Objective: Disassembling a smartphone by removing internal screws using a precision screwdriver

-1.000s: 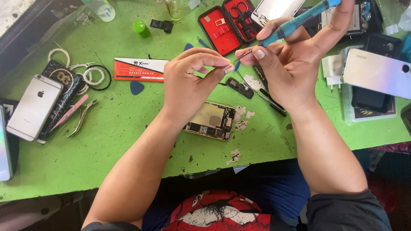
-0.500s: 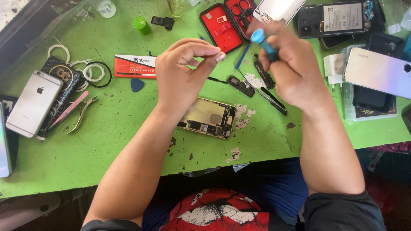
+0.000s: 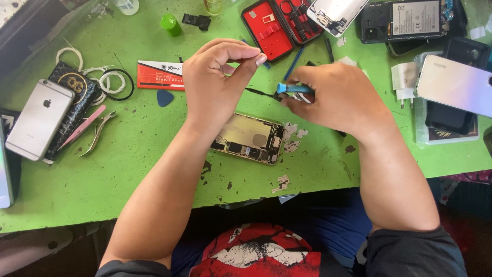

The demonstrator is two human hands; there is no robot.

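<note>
At the far left of the green bench (image 3: 128, 174) I see a silver phone (image 3: 38, 119) lying face down, touching a dark patterned pouch (image 3: 77, 95), with pink tweezers (image 3: 82, 125) and small metal cutters (image 3: 100, 131) just beside it. Next come coiled white and black cords (image 3: 110, 82), a blue pick (image 3: 165, 97) and a flat red-and-white packet (image 3: 160, 76). My left hand (image 3: 215, 82) hovers above the bench, its thumb and fingertips pinched together; I cannot tell whether anything small sits between them. Below it lies the opened phone body (image 3: 248, 138), gold-edged, its insides showing, partly under my left wrist. My right hand (image 3: 333, 97) is clamped on a blue-handled screwdriver (image 3: 293, 88), held level and pointing toward the left hand. Behind it an open red tool case (image 3: 271, 28) rests near the bench's far edge. Farther right are a white charger plug (image 3: 405, 77) and a pale phone (image 3: 453, 84).
</note>
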